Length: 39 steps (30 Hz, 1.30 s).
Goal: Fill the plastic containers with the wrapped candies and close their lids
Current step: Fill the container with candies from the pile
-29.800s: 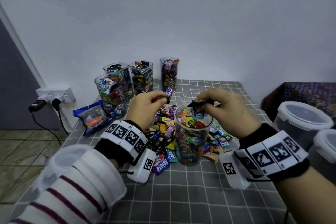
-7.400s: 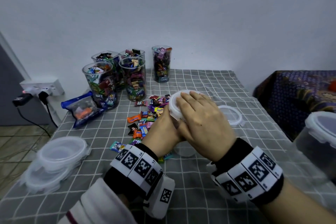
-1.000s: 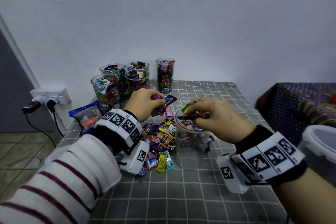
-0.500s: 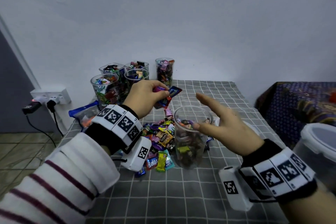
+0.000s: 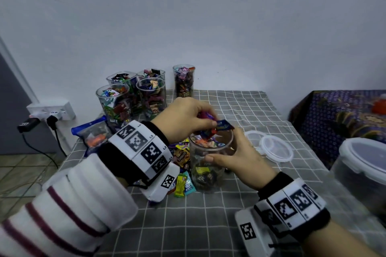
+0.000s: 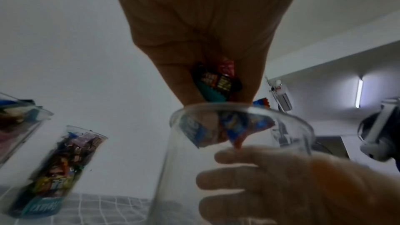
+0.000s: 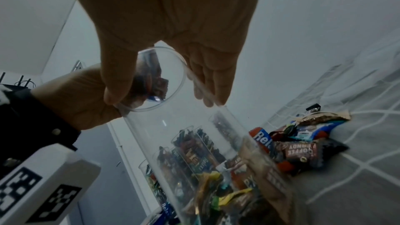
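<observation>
A clear plastic container, partly filled with wrapped candies, stands upright on the grey checked cloth. My left hand hovers just over its mouth and pinches a bunch of wrapped candies, which hang at the rim in the left wrist view. My right hand grips the container's upper part, thumb on the near side and fingers round the far side; in the right wrist view the thumb and fingers flank the rim. Loose candies lie left of the container.
Several filled containers stand at the back left near the wall. Two clear lids lie right of the container. A large lidded tub sits at the right edge. A blue bag lies left, by a wall socket.
My left hand has carried its candies rightward to above the container's mouth. My right hand, open beside the container half a second ago, now grips it.
</observation>
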Motion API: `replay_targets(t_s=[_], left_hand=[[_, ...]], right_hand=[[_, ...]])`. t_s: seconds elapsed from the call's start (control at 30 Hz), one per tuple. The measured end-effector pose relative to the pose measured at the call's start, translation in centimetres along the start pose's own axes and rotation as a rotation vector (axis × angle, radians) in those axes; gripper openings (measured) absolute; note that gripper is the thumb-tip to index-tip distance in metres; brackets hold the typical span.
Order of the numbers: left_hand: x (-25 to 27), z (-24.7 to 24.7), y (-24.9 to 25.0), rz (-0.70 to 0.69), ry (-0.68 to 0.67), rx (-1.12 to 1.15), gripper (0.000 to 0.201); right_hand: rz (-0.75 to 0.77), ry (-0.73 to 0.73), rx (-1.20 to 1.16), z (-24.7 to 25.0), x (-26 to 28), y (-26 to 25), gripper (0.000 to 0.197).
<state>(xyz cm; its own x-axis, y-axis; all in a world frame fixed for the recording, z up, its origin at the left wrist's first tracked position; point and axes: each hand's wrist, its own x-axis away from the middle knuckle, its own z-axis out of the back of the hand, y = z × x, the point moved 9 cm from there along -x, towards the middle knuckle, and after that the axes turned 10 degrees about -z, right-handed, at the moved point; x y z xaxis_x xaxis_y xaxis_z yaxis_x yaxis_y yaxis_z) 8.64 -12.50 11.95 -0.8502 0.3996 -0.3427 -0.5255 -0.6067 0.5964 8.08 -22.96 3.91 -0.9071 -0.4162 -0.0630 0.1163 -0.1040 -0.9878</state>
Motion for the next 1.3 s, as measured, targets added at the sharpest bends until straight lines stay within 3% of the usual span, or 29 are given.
replay_targets(t_s=[0.17, 0.33, 0.5, 0.73, 0.83, 0.93, 1.0, 1.1, 1.2, 1.3], left_hand=[[0.2, -1.7, 0.9, -0.073, -0.136, -0.285, 0.017], [0.1, -2.0, 1.2, -0.095, -0.140, -0.338, 0.020], [0.2, -1.9, 1.1, -0.101, -0.120, -0.247, 0.014], [0.4, -1.4, 1.1, -0.087, -0.063, 0.035, 0.012], [0.7, -0.4, 0.9, -0.075, 0.027, 0.166, 0.013], [1.3, 1.8, -0.2, -0.039, 0.145, 0.163, 0.017], [1.8, 3.1, -1.7, 0.029, 0.177, 0.120, 0.019], [2.8, 3.4, -5.0, 0.190, 0.069, 0.003, 0.022], [4.2, 1.8, -8.4, 0.356, -0.196, -0.220, 0.053], [5.6, -0.3, -10.4, 0.444, -0.407, -0.292, 0.084]], right_hand=[[0.013, 0.009, 0.032, 0.2, -0.1, 0.0, 0.063], [0.013, 0.011, 0.029, 0.3, -0.1, 0.4, 0.066], [0.034, 0.020, 0.035, 0.4, 0.1, 0.0, 0.061], [0.010, 0.024, 0.064, 0.4, 0.0, 0.3, 0.070], [-0.033, 0.028, 0.102, 0.6, -0.1, 0.6, 0.079], [-0.115, -0.062, 0.274, 0.4, -0.2, 1.4, 0.090], [-0.168, -0.167, 0.394, 0.2, -0.2, 2.4, 0.085], [-0.198, -0.231, 0.631, 0.8, -0.7, 3.8, 0.081], [-0.232, -0.208, 0.908, 2.0, -1.9, 4.9, 0.096], [-0.254, -0.149, 1.056, 3.2, -3.4, 5.6, 0.093]])
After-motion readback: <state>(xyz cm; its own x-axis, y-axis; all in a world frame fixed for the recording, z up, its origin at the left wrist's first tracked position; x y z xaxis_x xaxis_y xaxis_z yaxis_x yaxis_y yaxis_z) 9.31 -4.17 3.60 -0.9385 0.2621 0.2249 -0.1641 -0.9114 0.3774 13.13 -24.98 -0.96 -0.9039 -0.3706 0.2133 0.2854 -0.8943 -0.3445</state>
